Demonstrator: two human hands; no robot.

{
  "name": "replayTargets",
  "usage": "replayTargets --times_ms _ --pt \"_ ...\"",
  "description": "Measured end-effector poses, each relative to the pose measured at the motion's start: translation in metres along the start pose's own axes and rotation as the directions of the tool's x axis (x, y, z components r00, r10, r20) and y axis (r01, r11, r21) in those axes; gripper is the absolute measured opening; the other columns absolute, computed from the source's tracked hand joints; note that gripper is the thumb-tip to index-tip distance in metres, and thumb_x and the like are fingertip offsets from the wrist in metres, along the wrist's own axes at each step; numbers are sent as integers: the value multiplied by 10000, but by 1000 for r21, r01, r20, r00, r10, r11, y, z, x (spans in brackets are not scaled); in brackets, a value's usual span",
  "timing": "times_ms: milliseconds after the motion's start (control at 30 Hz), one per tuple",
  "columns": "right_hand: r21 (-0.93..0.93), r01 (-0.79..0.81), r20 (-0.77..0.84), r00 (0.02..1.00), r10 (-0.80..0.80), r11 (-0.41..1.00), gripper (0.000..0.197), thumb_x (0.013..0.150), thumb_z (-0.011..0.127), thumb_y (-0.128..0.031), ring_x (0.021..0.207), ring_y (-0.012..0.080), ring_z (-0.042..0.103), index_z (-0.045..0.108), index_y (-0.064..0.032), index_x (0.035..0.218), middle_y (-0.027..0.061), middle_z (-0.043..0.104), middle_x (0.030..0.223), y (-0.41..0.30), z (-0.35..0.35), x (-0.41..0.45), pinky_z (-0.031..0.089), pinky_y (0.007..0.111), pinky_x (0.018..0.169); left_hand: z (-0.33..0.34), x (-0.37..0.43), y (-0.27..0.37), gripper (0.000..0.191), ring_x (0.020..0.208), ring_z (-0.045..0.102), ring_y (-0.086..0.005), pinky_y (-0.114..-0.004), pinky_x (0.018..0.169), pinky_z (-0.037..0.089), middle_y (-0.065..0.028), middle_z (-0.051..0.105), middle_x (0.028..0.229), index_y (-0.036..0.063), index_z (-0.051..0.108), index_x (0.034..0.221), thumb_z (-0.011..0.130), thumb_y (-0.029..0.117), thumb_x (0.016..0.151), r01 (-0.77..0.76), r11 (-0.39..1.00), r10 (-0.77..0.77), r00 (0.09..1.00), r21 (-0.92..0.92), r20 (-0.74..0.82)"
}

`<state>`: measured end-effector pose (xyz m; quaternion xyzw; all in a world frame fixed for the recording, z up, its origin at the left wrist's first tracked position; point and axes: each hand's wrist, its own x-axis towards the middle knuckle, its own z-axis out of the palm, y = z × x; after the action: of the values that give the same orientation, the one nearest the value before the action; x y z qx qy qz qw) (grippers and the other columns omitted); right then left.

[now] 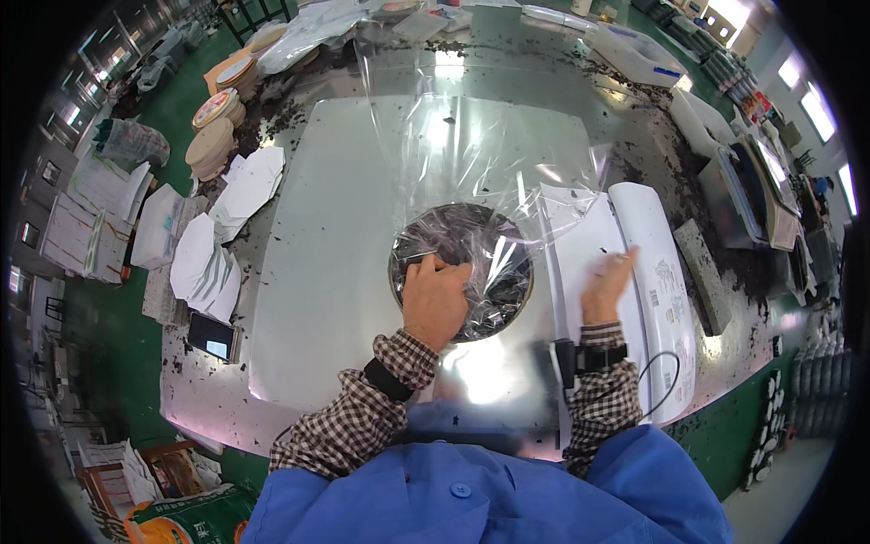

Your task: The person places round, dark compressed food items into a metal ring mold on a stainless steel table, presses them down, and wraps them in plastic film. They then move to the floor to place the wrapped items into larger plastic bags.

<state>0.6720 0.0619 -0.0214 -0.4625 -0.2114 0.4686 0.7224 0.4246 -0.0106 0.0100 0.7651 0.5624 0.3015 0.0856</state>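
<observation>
A round mass of dark flakes (442,234) lies in front of me inside a thin round rim, under crinkled clear plastic film (499,265). The loose film spreads away across the table and to the right. My left hand (435,299) rests on the near left of the mass, its fingers bent down onto the film. Whether they pinch the film is hidden. My right hand (610,285), blurred, is over a stack of white paper sheets (581,238), right of the mass. No object shows in it. A rolled-over printed sheet (656,285) is beside it.
Dark crumbs are scattered along the metal table (217,401). At left are white paper sheets (204,265), round discs (209,146) and a phone (213,336). A stone bar (701,275) and plastic bins (632,58) stand at right. A cable (676,374) loops by the right wrist.
</observation>
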Motion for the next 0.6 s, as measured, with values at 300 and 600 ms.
replayTargets --times_ms 300,600 --pt "-250 967 965 246 89 40 404 954 515 -264 1194 352 476 515 -25 1280 190 518 1278 5 64 -86 347 419 1060 -103 57 -94 734 1298 430 -283 -428 1076 344 -234 464 1375 -19 428 1362 773 186 747 616 639 -149 687 -462 711" --pt "-329 223 675 735 63 917 526 915 609 -318 1148 208 507 432 -25 1314 145 484 1328 -18 73 -10 434 342 980 -16 15 -33 829 1242 470 -299 -430 1062 360 -132 578 1258 54 462 1337 755 502 703 -373 927 356 905 32 235"
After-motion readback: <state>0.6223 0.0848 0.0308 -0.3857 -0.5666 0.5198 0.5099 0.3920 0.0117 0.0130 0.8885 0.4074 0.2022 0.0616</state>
